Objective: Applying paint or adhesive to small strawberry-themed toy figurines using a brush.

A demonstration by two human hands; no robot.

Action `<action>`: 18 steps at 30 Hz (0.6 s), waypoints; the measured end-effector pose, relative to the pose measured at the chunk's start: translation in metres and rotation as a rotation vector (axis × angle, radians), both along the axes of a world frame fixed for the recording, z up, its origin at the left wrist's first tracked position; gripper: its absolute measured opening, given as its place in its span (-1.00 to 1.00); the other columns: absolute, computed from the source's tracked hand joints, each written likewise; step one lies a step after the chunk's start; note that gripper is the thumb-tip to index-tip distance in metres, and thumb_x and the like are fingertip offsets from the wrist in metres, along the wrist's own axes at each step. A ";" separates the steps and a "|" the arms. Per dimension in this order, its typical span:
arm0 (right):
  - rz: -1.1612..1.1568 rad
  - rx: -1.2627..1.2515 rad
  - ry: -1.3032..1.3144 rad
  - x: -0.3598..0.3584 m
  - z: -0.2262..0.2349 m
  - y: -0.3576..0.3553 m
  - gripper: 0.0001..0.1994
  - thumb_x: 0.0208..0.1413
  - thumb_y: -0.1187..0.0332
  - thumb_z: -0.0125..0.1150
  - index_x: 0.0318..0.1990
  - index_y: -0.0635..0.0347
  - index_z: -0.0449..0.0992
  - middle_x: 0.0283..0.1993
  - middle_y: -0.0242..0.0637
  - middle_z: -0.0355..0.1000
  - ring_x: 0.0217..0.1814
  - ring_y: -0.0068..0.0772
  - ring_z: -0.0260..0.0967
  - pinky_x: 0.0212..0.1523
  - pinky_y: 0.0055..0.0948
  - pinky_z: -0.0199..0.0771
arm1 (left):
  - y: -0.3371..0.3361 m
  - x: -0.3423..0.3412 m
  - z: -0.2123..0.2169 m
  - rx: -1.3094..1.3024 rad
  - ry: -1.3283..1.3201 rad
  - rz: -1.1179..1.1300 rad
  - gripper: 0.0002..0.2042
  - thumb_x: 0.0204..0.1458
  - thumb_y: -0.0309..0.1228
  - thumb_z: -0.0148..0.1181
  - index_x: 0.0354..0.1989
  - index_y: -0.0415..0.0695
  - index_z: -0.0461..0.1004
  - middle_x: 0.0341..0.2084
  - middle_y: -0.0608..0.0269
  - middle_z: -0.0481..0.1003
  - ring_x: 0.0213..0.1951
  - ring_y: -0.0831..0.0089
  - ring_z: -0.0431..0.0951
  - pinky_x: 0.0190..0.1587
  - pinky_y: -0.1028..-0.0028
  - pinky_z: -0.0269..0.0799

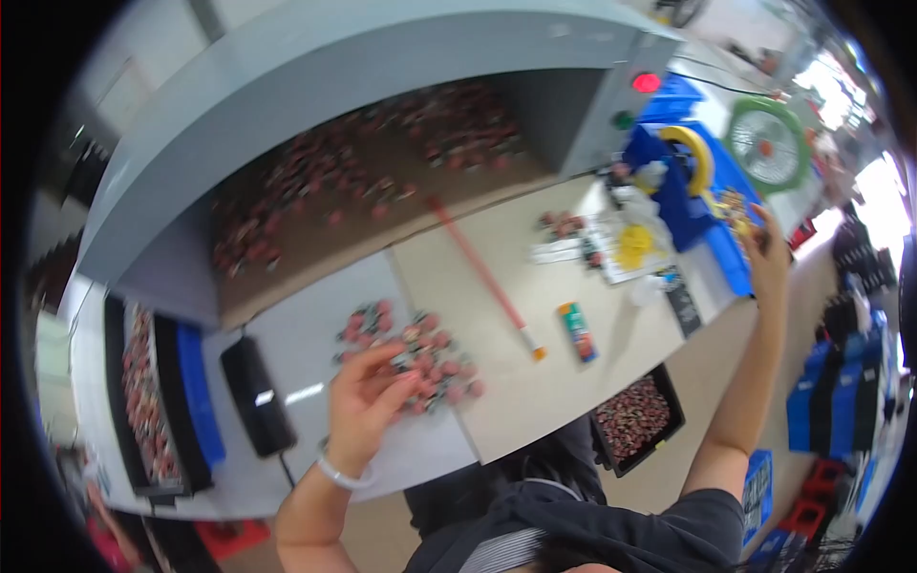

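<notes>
My left hand [363, 396] is over the near left of the table, a white band round its wrist. Its thumb and fingers curl together around what looks like a small pink-topped part [410, 377]. Beneath and beside it lies a loose pile of such parts [444, 368], pink with dark and silvery bits. At the far right my right hand [770, 253] reaches to a blue bin [731, 263] holding small brass-coloured pieces [734, 208]. The fingers of that hand are curled at the pieces and slightly blurred; what they hold, if anything, is hidden.
A grey hooded machine [602, 124] with a red light holds many pink parts. On the table lie a red stick [482, 272], a green-and-orange tube [577, 332] and a black case [258, 396]. Black trays of parts stand left [115, 382] and below the edge [676, 420]. A green fan [767, 143] stands behind.
</notes>
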State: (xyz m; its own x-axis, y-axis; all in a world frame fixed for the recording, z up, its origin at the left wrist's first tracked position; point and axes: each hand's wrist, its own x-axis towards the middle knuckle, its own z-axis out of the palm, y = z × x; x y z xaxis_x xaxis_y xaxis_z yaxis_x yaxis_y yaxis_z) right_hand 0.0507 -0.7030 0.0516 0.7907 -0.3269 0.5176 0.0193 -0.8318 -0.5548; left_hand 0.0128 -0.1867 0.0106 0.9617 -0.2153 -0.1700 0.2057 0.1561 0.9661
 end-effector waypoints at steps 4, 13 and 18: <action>0.411 0.450 0.131 -0.033 0.021 0.170 -0.54 -0.10 0.60 0.09 0.05 0.32 0.25 -0.53 -0.50 0.29 -0.52 -0.79 0.13 -0.52 -0.80 0.05 | -0.006 -0.004 -0.002 -0.016 -0.017 -0.044 -0.64 -0.08 -0.67 0.11 -0.03 -0.25 0.32 -0.22 0.19 0.37 -0.25 0.47 0.50 -0.21 0.56 0.42; 0.980 0.697 0.570 -0.022 -0.024 0.324 -0.55 -0.14 0.65 0.16 -0.02 0.21 0.27 -0.54 -0.48 0.32 -0.49 -0.78 0.20 -0.53 -0.76 0.10 | -0.006 -0.004 -0.011 0.104 -0.200 -0.109 -0.62 -0.12 -0.74 0.08 -0.04 -0.29 0.35 -0.27 0.21 0.33 -0.26 0.44 0.50 -0.14 0.53 0.44; 0.962 0.721 0.627 -0.017 -0.037 0.335 -0.63 -0.14 0.63 0.18 -0.12 0.20 0.29 -0.56 -0.47 0.29 -0.49 -0.74 0.22 -0.50 -0.73 0.13 | -0.001 -0.008 -0.009 0.318 -0.408 -0.145 -0.63 -0.19 -0.74 0.17 -0.11 -0.28 0.41 -0.33 0.20 0.35 -0.28 0.45 0.50 -0.24 0.56 0.49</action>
